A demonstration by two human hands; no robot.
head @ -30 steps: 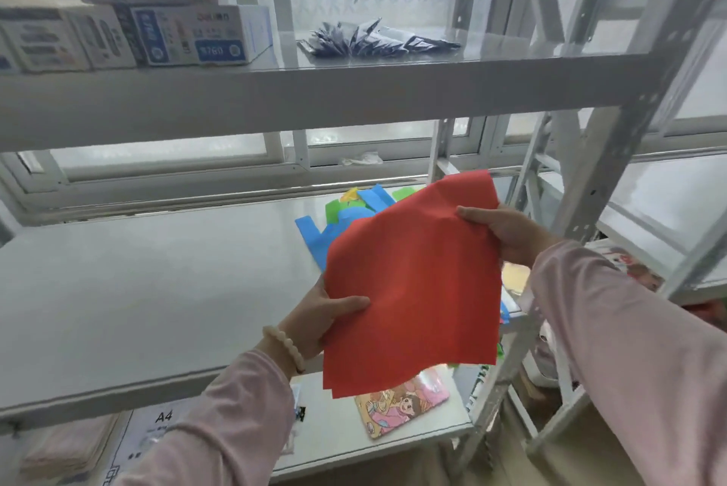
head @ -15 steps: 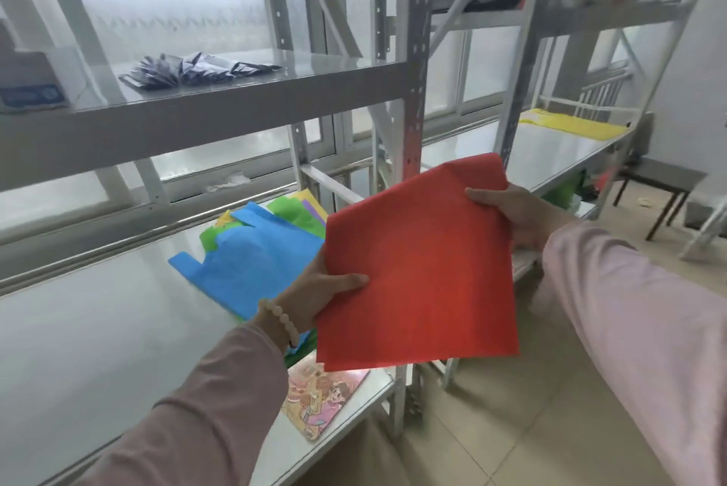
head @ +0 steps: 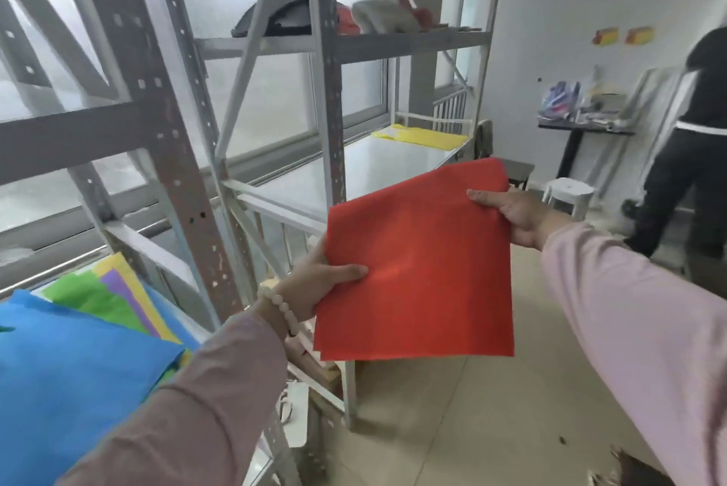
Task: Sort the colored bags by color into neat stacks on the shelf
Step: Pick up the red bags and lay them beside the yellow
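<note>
Bright window daylight, wide-angle edge distortion

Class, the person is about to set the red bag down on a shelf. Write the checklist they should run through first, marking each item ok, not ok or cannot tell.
1. Grip: the left hand holds the red bag by its left edge, and the right hand holds its top right corner: ok.
2. Bag spread flat between the hands: ok.
3. Bare room on the shelf ahead: ok; only a yellow bag lies at its far end.
4. A red stack already begun: cannot tell; none in view.
5. Sorting of the mixed pile at left: not ok; blue, green, purple and yellow overlap.
</note>
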